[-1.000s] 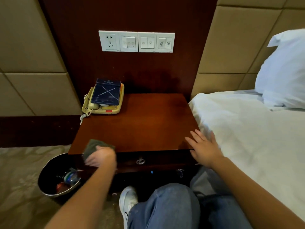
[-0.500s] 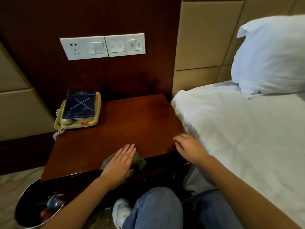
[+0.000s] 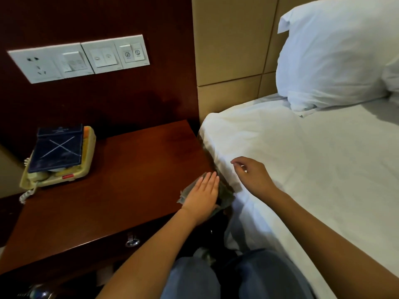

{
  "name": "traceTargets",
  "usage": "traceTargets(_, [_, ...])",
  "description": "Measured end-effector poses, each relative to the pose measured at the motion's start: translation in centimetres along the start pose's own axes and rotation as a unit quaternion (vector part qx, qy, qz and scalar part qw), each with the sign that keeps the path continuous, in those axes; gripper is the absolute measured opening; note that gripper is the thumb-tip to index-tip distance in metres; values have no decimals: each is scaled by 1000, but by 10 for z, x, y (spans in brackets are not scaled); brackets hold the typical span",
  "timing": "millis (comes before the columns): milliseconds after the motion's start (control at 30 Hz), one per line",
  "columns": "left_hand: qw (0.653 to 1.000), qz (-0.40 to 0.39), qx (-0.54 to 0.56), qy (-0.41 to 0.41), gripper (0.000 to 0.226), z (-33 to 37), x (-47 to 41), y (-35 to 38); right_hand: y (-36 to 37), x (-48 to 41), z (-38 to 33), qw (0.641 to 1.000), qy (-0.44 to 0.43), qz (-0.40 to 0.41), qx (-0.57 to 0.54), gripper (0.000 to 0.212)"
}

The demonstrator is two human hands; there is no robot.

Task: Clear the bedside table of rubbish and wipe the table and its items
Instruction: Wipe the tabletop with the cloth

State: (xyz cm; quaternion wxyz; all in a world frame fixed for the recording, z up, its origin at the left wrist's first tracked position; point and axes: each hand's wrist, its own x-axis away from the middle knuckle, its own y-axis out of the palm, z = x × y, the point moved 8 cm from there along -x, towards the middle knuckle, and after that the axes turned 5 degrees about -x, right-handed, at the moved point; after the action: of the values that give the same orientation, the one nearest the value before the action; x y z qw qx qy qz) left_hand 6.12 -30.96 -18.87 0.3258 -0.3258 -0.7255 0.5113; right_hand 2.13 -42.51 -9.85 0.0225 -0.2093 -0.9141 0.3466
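Since prev. frame, left hand [image 3: 201, 194], fingers flat, slides cloth [image 3: 226, 196] to bedside table [image 3: 129, 190] right edge; right hand [image 3: 252, 175] hovers loosely curled, empty. Tabletop approx. wiped; telephone [image 3: 71, 175] pending.

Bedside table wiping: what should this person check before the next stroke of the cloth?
1. Cloth under palm: ok, the left hand lies flat on the cloth.
2. Other hand out of the way: ok, the right hand is above the bed sheet, holding nothing.
3. Path ahead: ok, bare tabletop between cloth and telephone.
4. Cloth off the sheet: cannot tell, it sits at the table corner beside it.
5. Folder on the telephone wiped: cannot tell.
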Motion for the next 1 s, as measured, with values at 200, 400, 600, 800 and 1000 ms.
traceTargets(200, [1000, 6, -4, 30, 68, 23, -28, -7, 11, 3, 7, 1000, 12, -18, 9, 23])
traceTargets(400, [999, 31, 12, -4, 76, -8, 11, 8, 50, 5, -16, 995, -12, -85, 49, 25])
traceTargets(600, [996, 17, 20, -87, 80, -90, 111, 42, 93, 15, -61, 988, -54, -126, 68, 26])
traceTargets(800, [964, 13, 1, -267, 94, -203, 257, 87, 136, 32, -120, 974, -105, -181, 90, 28])
traceTargets(1000, [902, 38, 77, -424, 88, -258, 354, 116, 184, 50, -166, 960, -144, -221, 95, 29])
